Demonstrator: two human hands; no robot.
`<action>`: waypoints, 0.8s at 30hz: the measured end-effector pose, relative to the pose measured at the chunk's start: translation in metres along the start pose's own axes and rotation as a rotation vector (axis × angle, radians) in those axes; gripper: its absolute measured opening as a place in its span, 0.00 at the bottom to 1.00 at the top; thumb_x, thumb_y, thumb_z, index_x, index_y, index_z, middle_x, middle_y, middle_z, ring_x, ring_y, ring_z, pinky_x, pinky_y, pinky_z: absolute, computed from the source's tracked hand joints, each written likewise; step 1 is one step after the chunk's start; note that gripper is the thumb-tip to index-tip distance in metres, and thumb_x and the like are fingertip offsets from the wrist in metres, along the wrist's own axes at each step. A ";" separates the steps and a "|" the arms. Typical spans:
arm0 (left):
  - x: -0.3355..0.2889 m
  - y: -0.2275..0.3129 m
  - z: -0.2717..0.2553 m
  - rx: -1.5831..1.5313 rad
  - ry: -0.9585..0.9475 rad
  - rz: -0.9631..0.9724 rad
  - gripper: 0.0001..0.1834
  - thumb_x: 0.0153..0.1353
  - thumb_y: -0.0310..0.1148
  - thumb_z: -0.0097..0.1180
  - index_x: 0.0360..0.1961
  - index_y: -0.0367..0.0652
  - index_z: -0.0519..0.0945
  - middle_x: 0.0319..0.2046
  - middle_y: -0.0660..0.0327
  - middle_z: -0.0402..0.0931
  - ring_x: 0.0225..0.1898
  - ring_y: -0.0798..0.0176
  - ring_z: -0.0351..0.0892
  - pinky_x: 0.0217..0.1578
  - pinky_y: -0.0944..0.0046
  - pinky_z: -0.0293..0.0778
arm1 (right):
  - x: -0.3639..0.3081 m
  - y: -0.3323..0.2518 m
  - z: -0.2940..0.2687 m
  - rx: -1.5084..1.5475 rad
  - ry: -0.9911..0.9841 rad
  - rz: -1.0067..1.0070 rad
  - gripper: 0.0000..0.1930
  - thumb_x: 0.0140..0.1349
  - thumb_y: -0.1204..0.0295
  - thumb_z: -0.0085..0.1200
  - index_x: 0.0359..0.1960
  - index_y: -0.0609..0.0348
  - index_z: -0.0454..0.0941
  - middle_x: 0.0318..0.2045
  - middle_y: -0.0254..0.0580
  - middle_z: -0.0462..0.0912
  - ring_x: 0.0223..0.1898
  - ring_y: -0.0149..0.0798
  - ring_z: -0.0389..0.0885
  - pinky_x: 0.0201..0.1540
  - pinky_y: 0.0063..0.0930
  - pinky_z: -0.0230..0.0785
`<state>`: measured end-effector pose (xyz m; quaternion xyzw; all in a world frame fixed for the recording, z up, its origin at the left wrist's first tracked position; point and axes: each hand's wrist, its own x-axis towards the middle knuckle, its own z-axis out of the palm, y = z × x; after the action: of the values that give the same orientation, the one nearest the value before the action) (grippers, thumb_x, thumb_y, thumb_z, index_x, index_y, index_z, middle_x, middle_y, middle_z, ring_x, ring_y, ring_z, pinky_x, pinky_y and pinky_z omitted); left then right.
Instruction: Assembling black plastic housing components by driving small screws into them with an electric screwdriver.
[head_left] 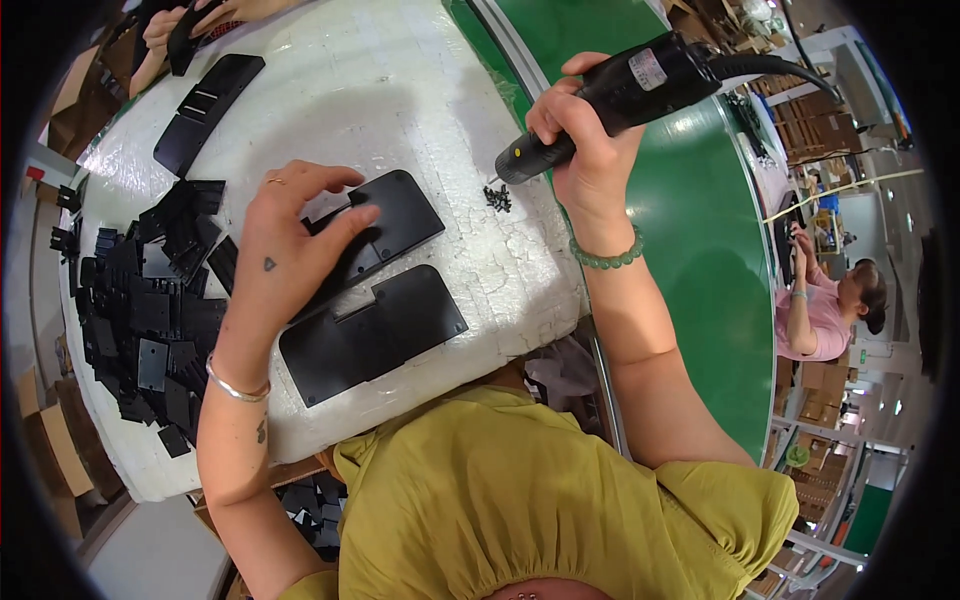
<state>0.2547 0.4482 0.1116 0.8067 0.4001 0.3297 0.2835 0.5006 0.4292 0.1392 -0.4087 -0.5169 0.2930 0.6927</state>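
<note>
My right hand (590, 140) is wrapped round a black electric screwdriver (630, 90), held tilted with its tip down to the left. The tip is right by a small pile of black screws (497, 198) on the work surface. My left hand (290, 235) is over a flat black plastic panel (398, 215) with a notched edge, thumb and forefinger apart; its other fingers are partly hidden. A pale patch shows between thumb and forefinger, too unclear to name. Nearer to me lies a second black panel (370, 335) of similar shape.
A heap of small black plastic parts (150, 310) covers the left of the foam-wrapped table (350, 50). Another black panel (205, 115) lies at the far left, near a co-worker's hands (165, 30). A green surface (680, 230) runs along the right; a person in pink (820, 310) is beyond it.
</note>
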 end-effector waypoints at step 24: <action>0.041 0.021 0.078 0.015 -0.088 0.326 0.10 0.46 0.36 0.65 0.28 0.43 0.83 0.25 0.59 0.78 0.40 0.54 0.72 0.37 0.56 0.68 | -0.013 -0.043 -0.003 0.359 -0.043 -0.110 0.16 0.49 0.80 0.49 0.41 0.62 0.64 0.19 0.37 0.69 0.16 0.29 0.65 0.24 0.26 0.63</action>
<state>0.3426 0.4566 0.0903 0.8766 0.2537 0.3327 0.2376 0.4986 0.3963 0.1697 -0.2435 -0.4925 0.3507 0.7584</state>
